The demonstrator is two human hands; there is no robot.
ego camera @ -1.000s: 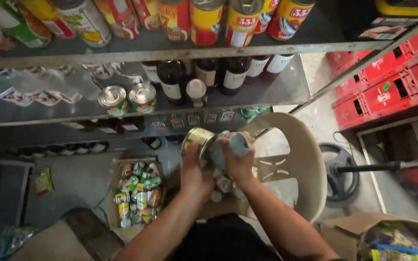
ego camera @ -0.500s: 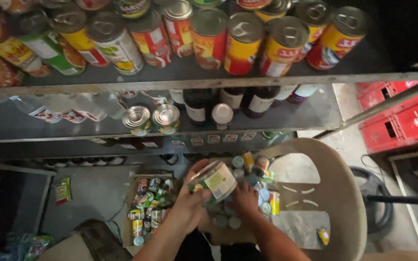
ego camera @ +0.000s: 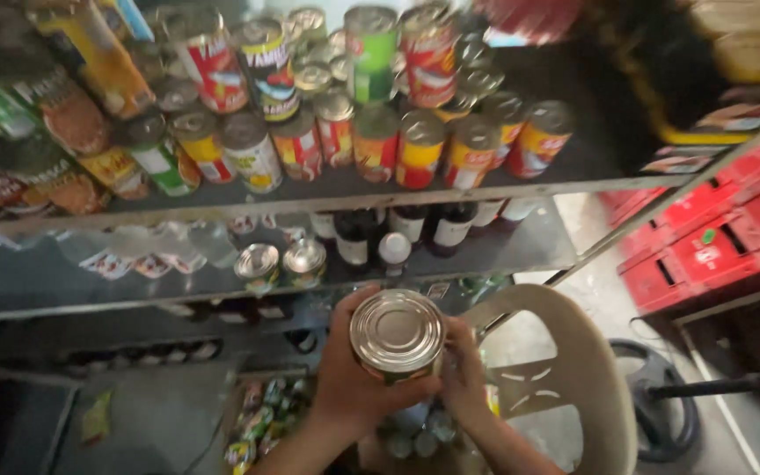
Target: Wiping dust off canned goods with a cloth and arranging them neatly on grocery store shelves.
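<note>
While both hands meet in the lower middle of the frame, they hold one tin can [ego camera: 396, 335] between them, with its shiny lid turned up toward the camera. The left hand [ego camera: 355, 380] is wrapped around the left side of the can and grasps it firmly; the right hand [ego camera: 464, 374] presses on the right side, fingers closed against the can's wall. The can is in the air, in front of the middle shelf [ego camera: 134, 299] and not resting on anything.

As for progress, I judge the stocking is partly done. The upper shelf [ego camera: 327, 200] across the top of the frame is already crowded with cans in rows and stacks. On the middle shelf only two small cans [ego camera: 281, 262] stand near the front edge, with dark bottles [ego camera: 398, 230] behind them, so much room remains there. The can in the hands is not yet placed.

Below the hands, a beige plastic chair [ego camera: 565, 369] carries more cans on its seat, partly hidden by the arms. At the lower left of them, a cardboard box [ego camera: 261, 422] on the floor contains many small colourful cans. Red crates [ego camera: 714, 246] are stacked at the right edge.
</note>
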